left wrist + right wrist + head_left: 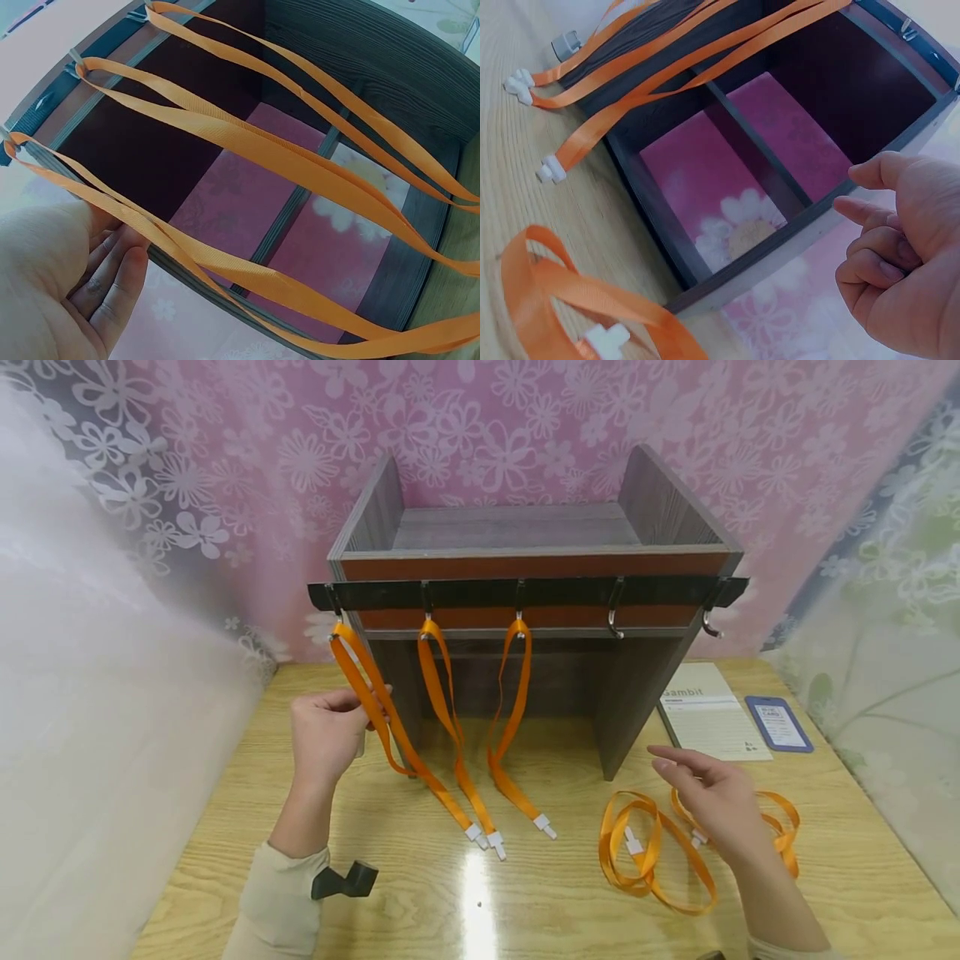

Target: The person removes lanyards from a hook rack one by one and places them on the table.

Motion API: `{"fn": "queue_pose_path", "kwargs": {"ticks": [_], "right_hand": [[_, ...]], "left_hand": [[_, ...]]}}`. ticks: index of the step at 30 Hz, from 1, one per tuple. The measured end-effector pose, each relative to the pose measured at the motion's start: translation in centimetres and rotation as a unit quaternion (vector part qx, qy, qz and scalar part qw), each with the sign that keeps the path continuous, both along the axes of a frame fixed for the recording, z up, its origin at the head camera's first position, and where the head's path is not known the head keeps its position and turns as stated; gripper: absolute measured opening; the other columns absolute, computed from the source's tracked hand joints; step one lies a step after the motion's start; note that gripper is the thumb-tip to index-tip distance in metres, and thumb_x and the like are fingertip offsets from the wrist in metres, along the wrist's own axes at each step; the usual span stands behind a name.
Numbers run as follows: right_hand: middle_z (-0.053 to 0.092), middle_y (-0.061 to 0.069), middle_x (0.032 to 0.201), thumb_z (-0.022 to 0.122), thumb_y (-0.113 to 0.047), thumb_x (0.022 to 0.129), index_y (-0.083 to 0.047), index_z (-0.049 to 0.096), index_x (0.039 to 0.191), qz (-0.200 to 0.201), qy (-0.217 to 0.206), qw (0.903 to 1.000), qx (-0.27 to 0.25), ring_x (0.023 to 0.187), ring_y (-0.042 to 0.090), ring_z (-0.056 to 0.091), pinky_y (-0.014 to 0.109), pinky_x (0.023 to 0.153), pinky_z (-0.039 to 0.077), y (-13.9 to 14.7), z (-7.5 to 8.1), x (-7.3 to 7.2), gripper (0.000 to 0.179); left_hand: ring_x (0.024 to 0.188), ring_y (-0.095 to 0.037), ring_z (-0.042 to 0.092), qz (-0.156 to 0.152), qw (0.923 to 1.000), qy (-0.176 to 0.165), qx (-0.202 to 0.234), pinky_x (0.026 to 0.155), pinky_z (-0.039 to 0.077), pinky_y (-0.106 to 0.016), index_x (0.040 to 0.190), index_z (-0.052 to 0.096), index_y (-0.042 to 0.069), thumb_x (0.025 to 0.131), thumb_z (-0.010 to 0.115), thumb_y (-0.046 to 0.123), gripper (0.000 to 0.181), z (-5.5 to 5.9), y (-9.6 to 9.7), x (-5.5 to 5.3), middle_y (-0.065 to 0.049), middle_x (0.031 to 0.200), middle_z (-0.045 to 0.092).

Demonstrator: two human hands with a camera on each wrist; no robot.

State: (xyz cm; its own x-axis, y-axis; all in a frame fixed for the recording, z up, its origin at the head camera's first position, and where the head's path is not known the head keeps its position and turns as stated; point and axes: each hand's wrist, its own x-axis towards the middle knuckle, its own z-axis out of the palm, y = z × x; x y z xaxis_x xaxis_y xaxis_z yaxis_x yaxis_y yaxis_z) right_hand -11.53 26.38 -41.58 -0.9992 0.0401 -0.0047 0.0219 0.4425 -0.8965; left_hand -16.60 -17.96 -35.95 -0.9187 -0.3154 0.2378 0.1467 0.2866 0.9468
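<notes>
Three orange lanyards hang from hooks on the black rail (472,593), their white clips lying on the table. My left hand (330,731) is at the leftmost lanyard (362,681), with loosely bent fingers. In the left wrist view the strap (176,247) passes in front of its fingertips (135,259). My right hand (708,793) hovers over the loose orange lanyards at the right, holding nothing. One coiled lanyard (652,881) lies left of the hand; another (783,831) is partly hidden beneath it. Thumb and forefinger stand a little apart in the right wrist view.
The rail's two right hooks, one of them a silver hook (615,622), carry nothing. The rail fronts a grey wooden stand (637,702). A notepad (712,718) and a blue card holder (778,724) lie right of it. Floral cloth (510,435) hangs behind.
</notes>
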Motion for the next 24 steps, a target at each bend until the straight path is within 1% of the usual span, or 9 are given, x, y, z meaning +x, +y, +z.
{"fn": "queue_pose_path", "kwargs": {"ticks": [4, 7, 9, 12, 15, 17, 20, 23, 24], "right_hand": [[0.032, -0.013, 0.053, 0.065, -0.034, 0.098, -0.006, 0.068, 0.125, 0.004, 0.01, 0.9998, -0.017, 0.044, 0.009, 0.027, 0.033, 0.038, 0.031, -0.7, 0.1, -0.2, 0.039], [0.031, -0.012, 0.055, 0.066, -0.032, 0.098, -0.005, 0.068, 0.125, 0.011, 0.011, 0.9995, -0.028, 0.046, 0.008, 0.026, 0.032, 0.038, 0.029, -1.4, -0.1, -0.2, 0.039], [0.033, -0.011, 0.058, 0.065, -0.031, 0.098, -0.004, 0.067, 0.126, 0.016, 0.012, 0.9993, -0.031, 0.048, 0.008, 0.028, 0.033, 0.041, 0.031, -1.9, -0.4, -0.2, 0.039], [0.03, -0.009, 0.057, 0.065, -0.028, 0.099, 0.0, 0.066, 0.126, 0.027, 0.023, 0.9982, -0.048, 0.05, 0.01, 0.025, 0.032, 0.044, 0.032, -2.4, -0.9, -0.3, 0.039], [0.028, -0.009, 0.056, 0.067, -0.027, 0.098, 0.001, 0.067, 0.125, 0.032, 0.031, 0.9975, -0.056, 0.05, 0.01, 0.024, 0.031, 0.047, 0.034, -2.8, -1.2, -0.4, 0.039], [0.026, -0.009, 0.056, 0.068, -0.028, 0.097, 0.0, 0.067, 0.125, 0.033, 0.031, 0.9975, -0.054, 0.052, 0.009, 0.027, 0.029, 0.05, 0.038, -3.0, -1.0, -0.6, 0.04], [0.028, -0.011, 0.057, 0.069, -0.029, 0.096, -0.002, 0.069, 0.125, 0.035, 0.038, 0.9978, -0.041, 0.055, 0.006, 0.031, 0.028, 0.054, 0.039, -3.3, -0.6, -1.0, 0.039], [0.031, -0.011, 0.057, 0.07, -0.03, 0.095, -0.006, 0.07, 0.124, 0.046, 0.048, 0.9971, -0.036, 0.052, 0.005, 0.029, 0.029, 0.047, 0.036, -3.7, -0.1, -1.6, 0.038], [0.037, -0.012, 0.059, 0.07, -0.029, 0.095, -0.006, 0.07, 0.125, 0.052, 0.052, 0.9967, -0.036, 0.052, 0.004, 0.032, 0.03, 0.046, 0.035, -3.9, 0.0, -1.8, 0.037]], "left_hand": [[0.051, -0.016, 0.064, 0.0, 1.0, -0.004, 0.0, 0.046, 0.048, -0.026, 0.075, 0.08, 0.002, 0.08, 0.086, 0.03, 0.029, -0.1, 0.1, 0.1, 0.01, 0.054, 0.067], [0.051, -0.016, 0.064, 0.0, 1.0, -0.005, -0.001, 0.045, 0.047, -0.026, 0.076, 0.08, 0.002, 0.081, 0.085, 0.029, 0.028, -0.2, 0.0, 0.2, 0.01, 0.054, 0.067], [0.05, -0.016, 0.063, -0.002, 1.0, -0.005, -0.006, 0.043, 0.046, -0.026, 0.076, 0.08, 0.002, 0.08, 0.085, 0.029, 0.028, -0.2, -0.1, 0.3, 0.009, 0.055, 0.067], [0.049, -0.016, 0.062, -0.004, 0.9998, -0.01, -0.016, 0.042, 0.044, -0.027, 0.075, 0.08, 0.003, 0.08, 0.086, 0.03, 0.028, -0.3, -0.3, 0.5, 0.008, 0.055, 0.067], [0.05, -0.016, 0.063, -0.006, 0.9996, -0.015, -0.022, 0.045, 0.049, -0.028, 0.077, 0.081, 0.003, 0.08, 0.086, 0.031, 0.029, -0.2, -0.3, 0.4, 0.008, 0.056, 0.068], [0.052, -0.018, 0.065, -0.005, 0.9996, -0.014, -0.023, 0.048, 0.052, -0.03, 0.077, 0.081, 0.003, 0.079, 0.086, 0.031, 0.029, -0.1, -0.2, 0.3, 0.008, 0.057, 0.069], [0.053, -0.017, 0.065, -0.006, 0.9997, -0.003, -0.023, 0.051, 0.054, -0.031, 0.076, 0.08, 0.002, 0.08, 0.086, 0.031, 0.029, -0.1, -0.2, 0.2, 0.009, 0.057, 0.068], [0.052, -0.016, 0.064, -0.005, 0.9998, 0.005, -0.016, 0.05, 0.053, -0.029, 0.074, 0.08, 0.002, 0.081, 0.085, 0.029, 0.029, -0.1, -0.1, 0.1, 0.009, 0.056, 0.068], [0.052, -0.016, 0.064, -0.004, 0.9999, 0.007, -0.013, 0.05, 0.053, -0.029, 0.074, 0.08, 0.002, 0.081, 0.085, 0.029, 0.028, -0.1, -0.1, 0.0, 0.009, 0.056, 0.068]]}}
